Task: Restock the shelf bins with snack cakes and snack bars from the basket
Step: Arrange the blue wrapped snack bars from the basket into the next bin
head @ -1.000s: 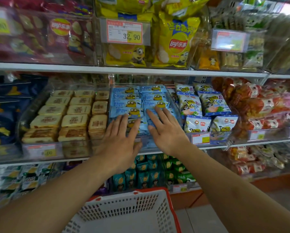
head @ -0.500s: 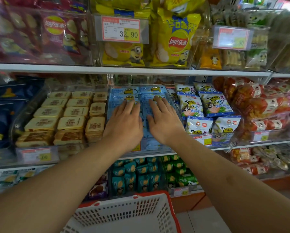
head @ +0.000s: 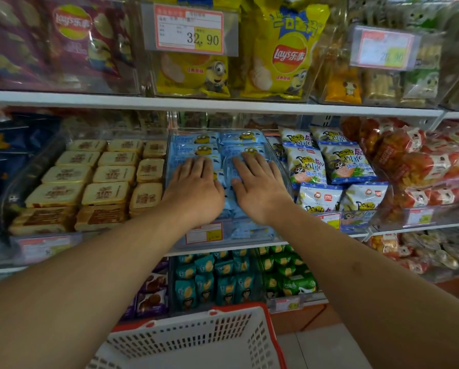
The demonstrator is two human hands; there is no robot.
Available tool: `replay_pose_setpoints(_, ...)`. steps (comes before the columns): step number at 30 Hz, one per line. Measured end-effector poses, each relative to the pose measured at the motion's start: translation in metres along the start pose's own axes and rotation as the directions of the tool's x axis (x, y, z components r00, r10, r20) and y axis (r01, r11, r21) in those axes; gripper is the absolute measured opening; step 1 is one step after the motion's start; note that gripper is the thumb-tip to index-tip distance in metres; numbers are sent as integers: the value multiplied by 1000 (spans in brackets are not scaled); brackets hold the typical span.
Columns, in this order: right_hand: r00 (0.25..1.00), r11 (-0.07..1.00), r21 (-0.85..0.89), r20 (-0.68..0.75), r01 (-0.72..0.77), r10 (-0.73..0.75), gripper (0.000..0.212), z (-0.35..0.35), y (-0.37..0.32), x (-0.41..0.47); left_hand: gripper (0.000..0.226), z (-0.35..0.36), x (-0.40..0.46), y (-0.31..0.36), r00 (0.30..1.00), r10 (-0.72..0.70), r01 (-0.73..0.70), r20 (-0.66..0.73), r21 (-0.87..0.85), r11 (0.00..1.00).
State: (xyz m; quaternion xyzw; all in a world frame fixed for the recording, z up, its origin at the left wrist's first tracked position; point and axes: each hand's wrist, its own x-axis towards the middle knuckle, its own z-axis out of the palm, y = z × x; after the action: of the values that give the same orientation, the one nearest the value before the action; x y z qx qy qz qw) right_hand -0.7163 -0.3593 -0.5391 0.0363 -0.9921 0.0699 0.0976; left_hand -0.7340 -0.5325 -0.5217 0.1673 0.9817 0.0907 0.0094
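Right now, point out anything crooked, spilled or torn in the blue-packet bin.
Nothing stands out. The blue packets lie in two neat columns inside the clear bin, with the left hand and right hand pressing flat on them. No spill or tear shows.

On the middle shelf point(head: 223, 107) a clear bin point(head: 283, 166) held rows of snack cake packets point(head: 196, 141); the left hand point(head: 196, 187) and the right hand point(head: 260, 187) lay side by side, flat on top of those packets. Left of that bin sat a bin of boxed cakes point(head: 106, 193); right of it, bagged snacks point(head: 348, 163). Chip bags point(head: 284, 49) stood on the shelf above, behind a price tag point(head: 189, 29). Below the hands, nearest the camera, was the basket point(head: 196, 339), with more packets point(head: 223, 278) on the lower shelf behind it.
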Motion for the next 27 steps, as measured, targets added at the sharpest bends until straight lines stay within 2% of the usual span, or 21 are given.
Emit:
replay_pose_setpoints(5,999,998,-67,-27,17,-19,65,-14,-8,-5,64,-8,-3,0,998,32,-34,-56,-22,999)
replay_pose_setpoints(10,993,999,53,-121,11,-5,60,-21,-10,22,62,-11,13,5,986,100,-105,-136,-36,994)
replay_pose_setpoints(13,998,990,139,-57,-14,22,61,-24,-2,58,67,-13,33,2,996,18,-24,-87,-69,997)
replay_pose_setpoints(16,994,999,-2,102,-33,33,77,-15,9,84,66,-9,43,1,999,-44,43,-25,-46,998)
replay_pose_setpoints(18,980,996,-49,180,-75,83,75,-8,13,90,65,-6,46,1,998,-64,64,1,-38,997)
replay_pose_setpoints(27,989,995,-64,123,-74,82,68,-10,9,88,65,-9,47,-2,998,-61,61,-6,-47,997)
